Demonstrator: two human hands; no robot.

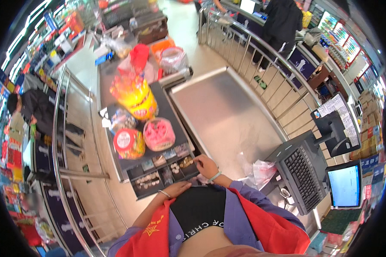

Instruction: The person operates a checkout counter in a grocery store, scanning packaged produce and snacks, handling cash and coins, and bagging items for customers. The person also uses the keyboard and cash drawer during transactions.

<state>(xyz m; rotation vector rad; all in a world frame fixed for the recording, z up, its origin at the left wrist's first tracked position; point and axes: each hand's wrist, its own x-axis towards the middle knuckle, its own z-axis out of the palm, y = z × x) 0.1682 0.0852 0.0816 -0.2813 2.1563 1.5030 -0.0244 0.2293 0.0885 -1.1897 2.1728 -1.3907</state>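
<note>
A cash drawer [141, 192] stands pulled out in front of me, with coins and banknotes sorted in its compartments. Silver-coloured coins [147, 180] fill the left section. Gold-coloured coins [186, 162] lie near the right side, close to the bent fingers of my right hand [207, 166]. Whether those fingers pinch anything is too small to tell. Along the drawer's front edge rests my left hand [178, 189], its fingers stretched to the right and partly hidden. Behind the drawer, on the dark counter top, stand a pink-filled plastic jar [159, 134] and a jar with a red lid [128, 143].
Yellow-wrapped packages [136, 96] and plastic bags [173, 59] crowd the counter beyond. A metal-topped counter section [226, 106] lies to the right, with a crumpled plastic bag [263, 172], a keyboard [304, 180] and a lit monitor [343, 186]. Metal railings [56, 135] flank both sides; people [38, 109] stand beyond them.
</note>
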